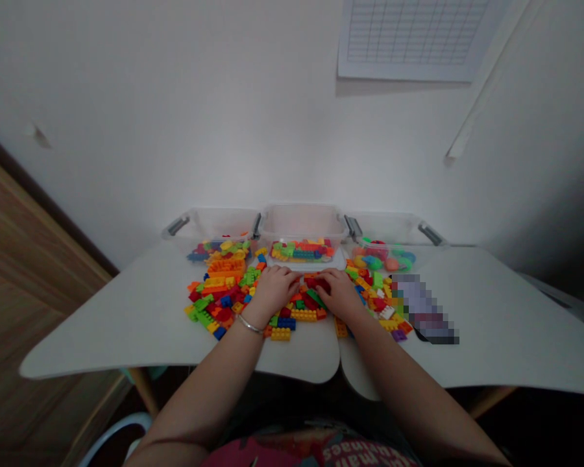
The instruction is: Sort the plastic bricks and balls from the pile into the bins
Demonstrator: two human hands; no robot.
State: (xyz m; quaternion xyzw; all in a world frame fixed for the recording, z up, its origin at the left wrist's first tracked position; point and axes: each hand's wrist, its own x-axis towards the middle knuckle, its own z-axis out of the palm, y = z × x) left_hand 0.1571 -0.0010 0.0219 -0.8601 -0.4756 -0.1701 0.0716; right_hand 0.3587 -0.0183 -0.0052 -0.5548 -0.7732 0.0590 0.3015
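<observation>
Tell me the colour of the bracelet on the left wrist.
Silver, a thin bracelet; it shows best in the head view.

Plastic bricks point(311, 283) beneath the left hand point(272, 290) and right hand point(341, 294), mostly hidden by the palms. Toward the right edge of the worktop point(506, 324), one pixelated blur point(422, 309), its object impossible to tell. Rounded pieces point(382, 255) in the right-hand clear bin point(384, 227), too small and dim to name. Printed shirt point(311, 453) cut off by the picture's bottom edge, its lettering unreadable.
</observation>
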